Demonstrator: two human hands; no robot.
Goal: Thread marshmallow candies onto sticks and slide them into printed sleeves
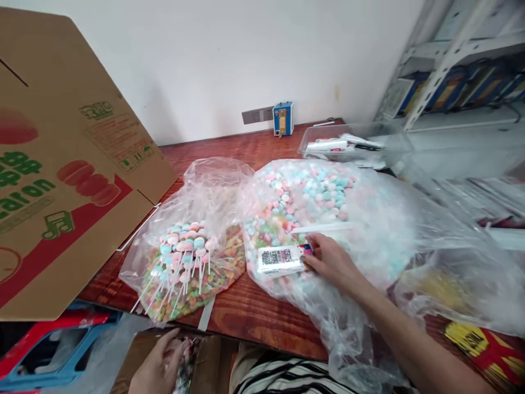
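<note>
Labelled packet (281,260), print unreadable | right hand (334,262) pinching it | left hand (158,369) clutching bundle (184,364)

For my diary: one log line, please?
right hand: pinches white barcode packet over pastel sweets in clear plastic bag | left hand: holds blurry wrapped bundle

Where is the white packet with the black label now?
The white packet lies right of centre in the head view, on the big bag of pastel sweets; the right hand touches its right end, and the smaller bag is to its left.
</note>
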